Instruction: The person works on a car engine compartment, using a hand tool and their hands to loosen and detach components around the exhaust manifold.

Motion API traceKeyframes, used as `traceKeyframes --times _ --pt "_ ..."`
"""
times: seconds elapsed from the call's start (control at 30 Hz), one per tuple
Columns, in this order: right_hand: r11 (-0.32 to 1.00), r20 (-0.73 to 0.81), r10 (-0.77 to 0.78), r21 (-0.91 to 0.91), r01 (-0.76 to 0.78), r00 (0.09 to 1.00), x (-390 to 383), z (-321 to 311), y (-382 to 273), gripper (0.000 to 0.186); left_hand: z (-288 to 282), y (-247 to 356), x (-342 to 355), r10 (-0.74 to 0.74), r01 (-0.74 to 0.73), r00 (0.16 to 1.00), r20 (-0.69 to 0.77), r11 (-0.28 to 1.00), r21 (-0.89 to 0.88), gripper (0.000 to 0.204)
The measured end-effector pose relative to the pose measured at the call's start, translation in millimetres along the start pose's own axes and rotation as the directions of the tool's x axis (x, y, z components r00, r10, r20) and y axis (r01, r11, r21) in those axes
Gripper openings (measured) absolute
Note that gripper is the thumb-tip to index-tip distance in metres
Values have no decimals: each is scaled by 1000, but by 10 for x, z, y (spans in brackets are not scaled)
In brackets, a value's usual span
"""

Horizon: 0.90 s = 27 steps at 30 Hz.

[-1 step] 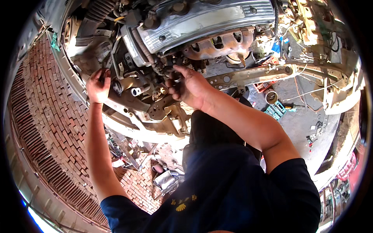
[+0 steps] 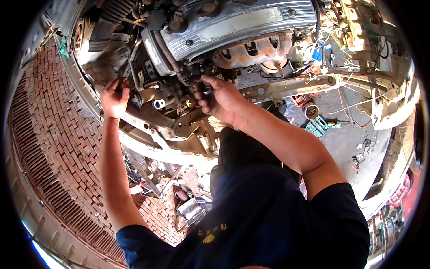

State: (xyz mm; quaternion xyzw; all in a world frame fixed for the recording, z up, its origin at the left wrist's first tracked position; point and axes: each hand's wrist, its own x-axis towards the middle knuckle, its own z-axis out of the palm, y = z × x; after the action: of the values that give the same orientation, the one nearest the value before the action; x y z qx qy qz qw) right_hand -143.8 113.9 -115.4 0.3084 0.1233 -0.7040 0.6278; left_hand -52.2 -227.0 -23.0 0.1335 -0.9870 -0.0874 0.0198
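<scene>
In the head view, my left hand (image 2: 115, 98) is at the left side of an open engine bay, fingers curled beside the front body panel and brackets; what they grip is hidden. My right hand (image 2: 217, 101) is curled around a small dark piece I cannot make out, just below a corrugated hose (image 2: 172, 62) and dark fittings. Between my hands lies a metal pipe stub (image 2: 158, 104) with an open end. Above them sit the silver ribbed engine cover (image 2: 237, 20) and a rusty exhaust manifold (image 2: 251, 54).
A bare metal crossmember (image 2: 313, 83) spans the right side over grey floor with a teal tool case (image 2: 317, 127), red tray (image 2: 302, 99) and round metal part (image 2: 312, 110). Red brick paving (image 2: 67, 143) lies left. Assorted metal parts (image 2: 192, 210) lie below the front panel.
The fingers of my right hand have shifted very slightly. The rest of the view is nearly unchanged.
</scene>
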Motion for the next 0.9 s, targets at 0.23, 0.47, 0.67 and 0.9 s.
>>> traceKeyframes --times 0.23,0.47,0.67,0.9 --pt "947 -230 -262 -246 205 937 194 290 238 27 -44 9 -79 72 -78 993 -90 995 -69 23" --pt "982 -164 -185 -60 177 969 -195 667 16 27 -81 -49 -122 105 -135 976 -192 980 -146 21" --pt "491 -212 -451 -870 42 867 -1132 -249 746 40 -132 -121 -188 124 -160 974 -192 969 -186 22" --pt "71 -174 -874 -969 -236 453 -195 -2592 651 47 -78 -11 -148 143 -168 982 -120 959 -228 20"
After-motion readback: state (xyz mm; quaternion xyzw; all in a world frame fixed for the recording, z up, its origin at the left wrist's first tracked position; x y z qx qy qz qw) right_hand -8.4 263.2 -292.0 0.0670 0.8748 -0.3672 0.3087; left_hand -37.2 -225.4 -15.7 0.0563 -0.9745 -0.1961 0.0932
